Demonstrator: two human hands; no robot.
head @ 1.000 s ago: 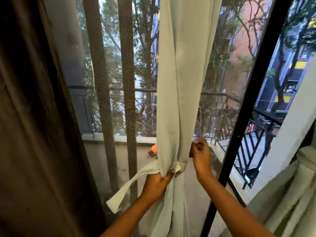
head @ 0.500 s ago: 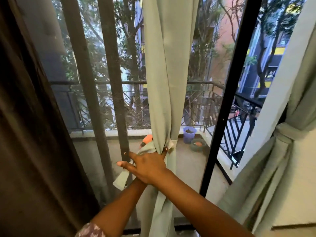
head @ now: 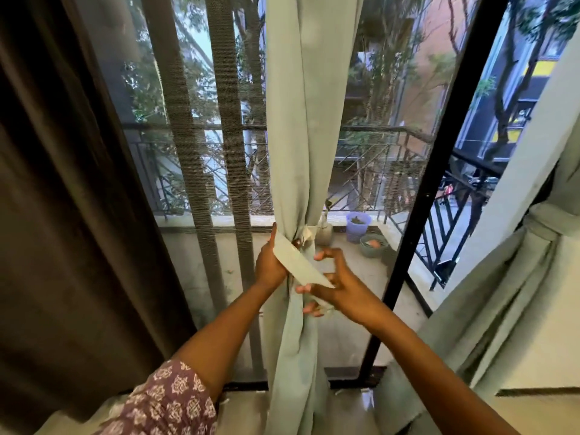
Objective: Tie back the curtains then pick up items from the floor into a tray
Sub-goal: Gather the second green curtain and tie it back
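A pale green curtain (head: pixel 309 120) hangs gathered in front of the window. A matching fabric tie strap (head: pixel 298 265) wraps it at waist height. My left hand (head: pixel 269 262) grips the gathered curtain and the strap at the wrap point. My right hand (head: pixel 337 285) pinches the strap's loose end just to the right, its fingers spread and curled around the strip. A second pale green curtain (head: pixel 514 293) at the far right is tied back with its own band (head: pixel 543 224). No tray or floor items are visible.
A dark brown curtain (head: pixel 62 199) fills the left side. A black door frame post (head: pixel 439 183) stands right of the hands. Outside on the balcony are a purple pot (head: pixel 357 227), a green bowl (head: pixel 373 244) and a black railing (head: pixel 452 227).
The right hand has pulled back from over the left hand and now holds the strap's loose end, drawn across to the right. The view has shifted slightly left and down.
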